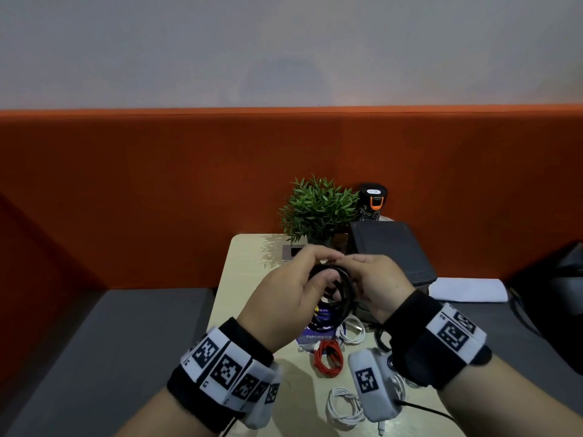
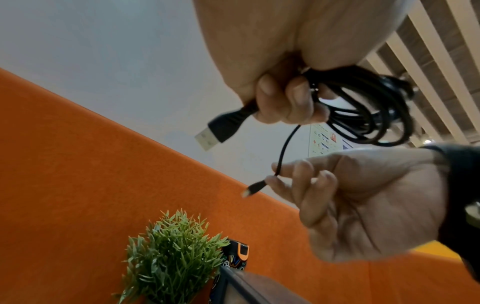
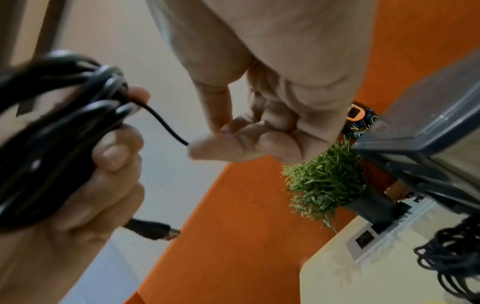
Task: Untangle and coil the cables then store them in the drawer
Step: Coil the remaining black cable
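A black cable [image 1: 339,287] is wound into a coil and held up over the table between both hands. My left hand [image 1: 315,269] grips the coil [image 2: 363,115] in curled fingers, and the cable's USB plug [image 2: 210,133] sticks out past them. My right hand [image 1: 356,269] pinches the cable's thin free end [image 2: 257,187] between thumb and fingertips [image 3: 205,144], a short way from the coil [image 3: 52,123]. The dark drawer box [image 1: 391,253] stands just behind the hands.
On the beige table [image 1: 249,279] below lie a coiled red cable [image 1: 328,357], white cables [image 1: 344,405] and another black tangle [image 3: 454,265]. A potted plant [image 1: 318,209] and a patterned bottle [image 1: 372,200] stand at the back by the orange partition [image 1: 157,200].
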A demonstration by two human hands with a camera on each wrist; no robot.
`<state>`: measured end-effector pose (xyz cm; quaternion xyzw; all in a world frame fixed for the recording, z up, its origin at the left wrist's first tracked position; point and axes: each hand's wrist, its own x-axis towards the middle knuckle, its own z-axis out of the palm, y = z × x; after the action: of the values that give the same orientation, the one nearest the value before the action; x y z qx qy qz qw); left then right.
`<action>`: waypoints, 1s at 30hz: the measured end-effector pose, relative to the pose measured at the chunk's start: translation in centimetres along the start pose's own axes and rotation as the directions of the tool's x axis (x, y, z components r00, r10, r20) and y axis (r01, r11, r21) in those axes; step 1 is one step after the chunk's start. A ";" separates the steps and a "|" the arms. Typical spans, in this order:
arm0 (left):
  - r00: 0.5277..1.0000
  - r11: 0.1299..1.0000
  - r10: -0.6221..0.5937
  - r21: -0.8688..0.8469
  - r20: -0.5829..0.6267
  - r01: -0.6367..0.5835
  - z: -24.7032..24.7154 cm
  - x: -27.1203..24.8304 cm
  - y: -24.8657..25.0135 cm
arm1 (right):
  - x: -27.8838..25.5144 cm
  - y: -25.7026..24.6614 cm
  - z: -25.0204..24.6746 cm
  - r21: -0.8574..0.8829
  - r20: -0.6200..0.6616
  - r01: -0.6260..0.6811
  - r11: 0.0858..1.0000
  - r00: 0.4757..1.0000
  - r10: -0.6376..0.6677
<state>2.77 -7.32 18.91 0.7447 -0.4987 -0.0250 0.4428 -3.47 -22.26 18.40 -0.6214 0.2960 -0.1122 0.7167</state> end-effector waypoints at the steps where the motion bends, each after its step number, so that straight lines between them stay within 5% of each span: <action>1: 0.999 1.000 -0.015 -0.017 -0.043 0.015 -0.1 0.2 -0.1 | -0.2 0.2 0.2 -0.027 0.029 -0.016 1.000 0.999 0.017; 4: 0.986 0.996 -0.082 -0.035 -0.145 0.078 -0.5 0.6 -0.4 | -0.5 0.0 0.5 -0.154 0.019 0.039 0.987 0.999 -0.036; 7: 0.974 0.989 -0.144 -0.067 -0.178 0.134 -0.8 0.7 -0.9 | -1.4 -1.0 0.3 -0.218 -0.031 0.243 0.945 0.966 -0.256; 9: 0.972 0.984 -0.162 -0.100 -0.171 0.146 -0.7 0.6 -1.1 | -2.3 -1.7 0.5 -0.253 0.080 0.371 0.894 0.929 -0.362; 13: 0.967 0.958 -0.202 -0.235 -0.156 0.162 -0.9 0.9 -1.4 | -2.7 -1.4 0.9 -0.429 0.255 0.426 0.797 0.903 -0.345; 17: 0.983 0.950 -0.149 -0.291 -0.103 0.114 -1.1 0.9 -1.1 | -2.9 -1.3 1.6 -0.215 0.275 0.318 0.923 0.927 -0.255; 24: 0.996 0.996 0.008 -0.087 -0.088 -0.015 -1.7 1.0 -1.1 | -3.0 -1.6 1.6 -0.015 0.319 0.247 0.969 0.920 -0.229; 30: 0.999 0.993 0.047 -0.111 0.021 -0.044 -2.4 1.1 -1.2 | -2.8 -1.7 0.8 0.204 0.357 0.190 0.960 0.899 -0.254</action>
<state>5.34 -6.51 19.96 0.7072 -0.5185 -0.0513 0.4778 -4.92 -20.41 20.88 -0.5999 0.0682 -0.0949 0.7915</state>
